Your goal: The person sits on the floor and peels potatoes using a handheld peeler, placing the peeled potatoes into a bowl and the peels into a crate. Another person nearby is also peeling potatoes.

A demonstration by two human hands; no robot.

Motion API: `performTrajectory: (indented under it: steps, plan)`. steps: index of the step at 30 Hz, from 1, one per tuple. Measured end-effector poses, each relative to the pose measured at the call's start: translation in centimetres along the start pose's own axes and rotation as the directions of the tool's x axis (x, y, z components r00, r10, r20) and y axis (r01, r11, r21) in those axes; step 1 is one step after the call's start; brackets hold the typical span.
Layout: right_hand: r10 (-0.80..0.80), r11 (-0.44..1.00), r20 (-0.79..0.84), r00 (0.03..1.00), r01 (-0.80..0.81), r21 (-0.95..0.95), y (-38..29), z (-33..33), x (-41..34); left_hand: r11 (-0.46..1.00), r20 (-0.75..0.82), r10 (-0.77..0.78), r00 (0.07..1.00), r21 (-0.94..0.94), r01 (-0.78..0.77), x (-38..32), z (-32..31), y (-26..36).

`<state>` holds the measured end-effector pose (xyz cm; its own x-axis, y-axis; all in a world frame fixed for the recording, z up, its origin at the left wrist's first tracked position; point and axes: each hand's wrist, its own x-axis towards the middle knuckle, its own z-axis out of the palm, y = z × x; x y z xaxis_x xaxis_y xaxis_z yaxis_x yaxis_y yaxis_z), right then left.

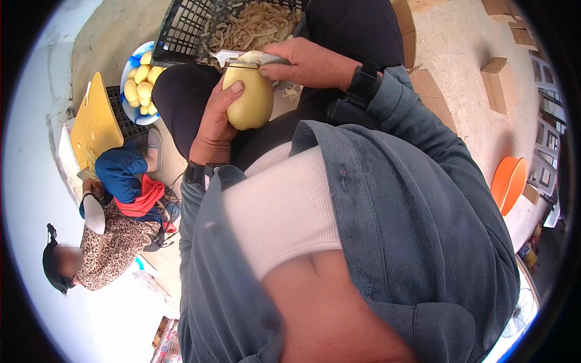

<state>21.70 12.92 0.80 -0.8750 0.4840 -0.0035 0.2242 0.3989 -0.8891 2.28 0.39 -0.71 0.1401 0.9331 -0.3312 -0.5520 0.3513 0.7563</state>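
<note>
My left hand (221, 106) is wrapped around a large peeled potato (252, 102), pale yellow and smooth, held above my lap. In my right hand (299, 62) is a vegetable peeler (229, 56) with a light-coloured frame. Its blade lies across the upper end of the potato, and a pale strip of peel (251, 56) shows at the blade. Just beyond my hands, a black plastic crate (180, 38) holds a heap of potato peelings (254, 27). A few more scraps (290, 93) lie below the crate, between my legs.
Left of my knee, a blue-and-white basin (147, 119) holds several peeled potatoes (144, 89). Another person (120, 222) sits at the left, one hand near a yellow board (97, 122). Cardboard pieces (431, 93) lie at right, with an orange plastic object (508, 185) farther off.
</note>
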Motion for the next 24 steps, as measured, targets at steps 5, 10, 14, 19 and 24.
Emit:
performTrajectory:
  steps: [5, 10, 14, 19, 24]
  plan:
    - [-0.008, 1.000, 0.006, 1.000, 0.008, -0.010, 0.1, -0.1, -0.5, 1.000, -0.006, 0.007, 1.000, 0.013, -0.007, 0.0, 0.3, -0.4]
    - [-0.017, 1.000, -0.008, 1.000, 0.017, -0.011, 0.2, 0.1, -0.8, 1.000, -0.015, 0.011, 1.000, 0.020, -0.010, -0.2, 0.7, -0.5]
    - [-0.013, 1.000, -0.001, 1.000, 0.013, -0.003, 0.2, 0.1, -0.2, 1.000, -0.012, 0.001, 1.000, 0.019, -0.001, 0.0, 0.3, -0.1]
    - [0.002, 1.000, 0.008, 1.000, -0.002, 0.010, -0.1, 0.1, 0.6, 0.995, -0.032, -0.002, 0.999, 0.098, 0.005, 0.3, -0.5, 0.3]
    - [0.000, 1.000, 0.006, 1.000, 0.000, -0.003, 0.1, 0.1, 1.1, 0.995, -0.038, 0.000, 0.999, 0.097, 0.004, 0.5, -0.8, 0.5]
